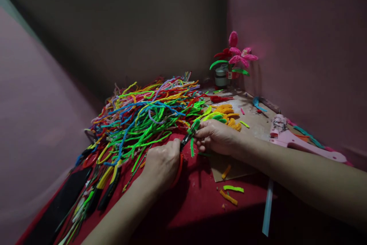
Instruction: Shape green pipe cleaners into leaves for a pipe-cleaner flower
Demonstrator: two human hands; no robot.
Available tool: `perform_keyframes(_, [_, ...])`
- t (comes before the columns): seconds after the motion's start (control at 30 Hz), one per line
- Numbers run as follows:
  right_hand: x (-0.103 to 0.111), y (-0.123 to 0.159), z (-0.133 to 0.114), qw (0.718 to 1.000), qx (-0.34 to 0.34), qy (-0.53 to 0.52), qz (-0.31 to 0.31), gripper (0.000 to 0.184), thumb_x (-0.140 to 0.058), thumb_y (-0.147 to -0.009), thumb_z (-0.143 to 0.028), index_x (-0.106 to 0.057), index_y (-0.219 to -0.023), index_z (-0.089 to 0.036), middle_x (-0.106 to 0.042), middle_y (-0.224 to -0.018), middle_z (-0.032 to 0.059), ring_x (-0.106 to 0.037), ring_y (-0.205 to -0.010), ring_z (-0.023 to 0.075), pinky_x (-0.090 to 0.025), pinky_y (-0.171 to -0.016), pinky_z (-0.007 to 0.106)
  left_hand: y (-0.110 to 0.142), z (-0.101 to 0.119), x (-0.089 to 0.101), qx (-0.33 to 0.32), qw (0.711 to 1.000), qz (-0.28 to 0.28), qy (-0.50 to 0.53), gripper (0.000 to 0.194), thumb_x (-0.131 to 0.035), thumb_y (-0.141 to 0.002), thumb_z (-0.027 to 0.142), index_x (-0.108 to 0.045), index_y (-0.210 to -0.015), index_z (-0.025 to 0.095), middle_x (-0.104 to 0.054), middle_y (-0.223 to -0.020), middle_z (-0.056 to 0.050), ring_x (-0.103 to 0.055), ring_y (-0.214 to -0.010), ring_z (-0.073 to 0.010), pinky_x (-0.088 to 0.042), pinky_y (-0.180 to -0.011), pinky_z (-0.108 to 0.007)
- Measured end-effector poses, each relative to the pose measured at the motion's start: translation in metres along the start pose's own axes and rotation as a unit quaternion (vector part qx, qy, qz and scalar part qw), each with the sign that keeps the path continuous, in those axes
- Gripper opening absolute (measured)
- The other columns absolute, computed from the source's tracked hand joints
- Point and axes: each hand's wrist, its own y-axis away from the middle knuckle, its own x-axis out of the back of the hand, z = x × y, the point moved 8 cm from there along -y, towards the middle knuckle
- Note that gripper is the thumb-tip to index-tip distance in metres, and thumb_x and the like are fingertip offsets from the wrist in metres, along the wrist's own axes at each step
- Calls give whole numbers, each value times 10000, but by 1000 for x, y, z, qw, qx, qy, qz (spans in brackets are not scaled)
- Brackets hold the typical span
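My left hand (164, 159) is closed around the handles of red-handled pliers (185, 140), whose dark jaws point up and to the right. The jaws meet a green pipe cleaner (195, 125); whether they grip it I cannot tell. My right hand (213, 135) pinches that green piece between thumb and fingers, and one end hangs down below the jaws. Just left of both hands lies a large heap of colourful pipe cleaners (149, 109). Orange looped pipe-cleaner pieces (226, 111) rest behind my right hand.
A pink glue gun (304, 143) with a clear glue stick (268, 206) lies under my right forearm. At the back stands a pink pipe-cleaner flower (243, 57) by a small jar (221, 76). Yellow-and-black pliers (110, 184) lie at left. Offcuts (233, 189) dot the red cloth (192, 206).
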Motion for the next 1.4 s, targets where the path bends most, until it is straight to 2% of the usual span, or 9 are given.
perform_keyframes(0.3, [9,0,-17,989,94,108,36,123,-582,-631,-138,-479,-564,-150,-486,-478,-43,-400,-400,59,-297,-432,217,12,-51,-11,66,995,-66,-34,270,-286,-821,161,-535,-923,136,-654,-788,-119,-631,-675,-254,-361,-492,-283])
perform_keyframes(0.53, [-2,9,-27,966,155,205,19,39,-608,-635,-175,-607,-643,-136,-485,-542,-45,-357,-476,48,-262,-473,214,14,-65,-25,14,980,-151,132,235,-477,-773,327,-587,-947,214,-656,-832,-71,-613,-739,-193,-411,-626,-260])
perform_keyframes(0.67, [-2,8,-18,979,110,171,7,61,-626,-631,-193,-603,-655,-142,-426,-482,-62,-306,-410,37,-200,-404,205,0,-57,5,36,964,-60,256,229,-496,-769,357,-609,-906,212,-641,-816,-48,-583,-708,-175,-411,-639,-279])
perform_keyframes(0.7, [-2,9,-17,979,111,170,7,70,-630,-634,-201,-610,-663,-141,-421,-475,-64,-294,-403,34,-193,-396,203,-5,-51,13,43,940,-22,337,247,-500,-773,368,-600,-926,201,-638,-819,-45,-579,-722,-166,-417,-644,-272])
perform_keyframes(0.83, [-9,11,-21,974,141,176,-15,95,-619,-662,-237,-630,-660,-142,-468,-486,-53,-355,-423,43,-280,-428,197,-23,-13,12,67,733,-10,677,377,-642,-669,289,-538,-1005,154,-630,-804,-27,-572,-661,-130,-439,-562,-232])
perform_keyframes(0.97, [-12,13,-34,957,203,206,-8,60,-601,-673,-199,-624,-685,-145,-581,-619,-19,-506,-579,89,-401,-599,235,-30,1,-1,110,650,4,752,368,-665,-627,226,-538,-958,132,-569,-576,35,-513,-479,-93,-413,-484,-220])
perform_keyframes(1.07, [-4,15,-43,923,242,295,57,86,-587,-687,-185,-641,-738,-141,-595,-681,-4,-513,-631,102,-396,-620,238,-29,2,-6,120,655,-22,745,364,-661,-621,198,-544,-957,121,-549,-518,45,-496,-441,-89,-396,-467,-211])
perform_keyframes(1.3, [-17,31,-56,766,394,498,103,109,-519,-749,-131,-624,-727,-146,-560,-694,14,-496,-653,105,-378,-637,232,-26,2,-6,109,693,-30,712,230,-546,-744,316,-596,-686,98,-577,-569,-17,-478,-470,-83,-374,-482,-210])
perform_keyframes(1.4, [-22,33,-53,742,401,527,100,84,-535,-742,-134,-610,-710,-152,-561,-682,17,-494,-645,111,-377,-626,232,-25,2,-4,108,723,-18,682,216,-526,-742,268,-582,-608,108,-564,-529,-11,-478,-473,-85,-371,-498,-210])
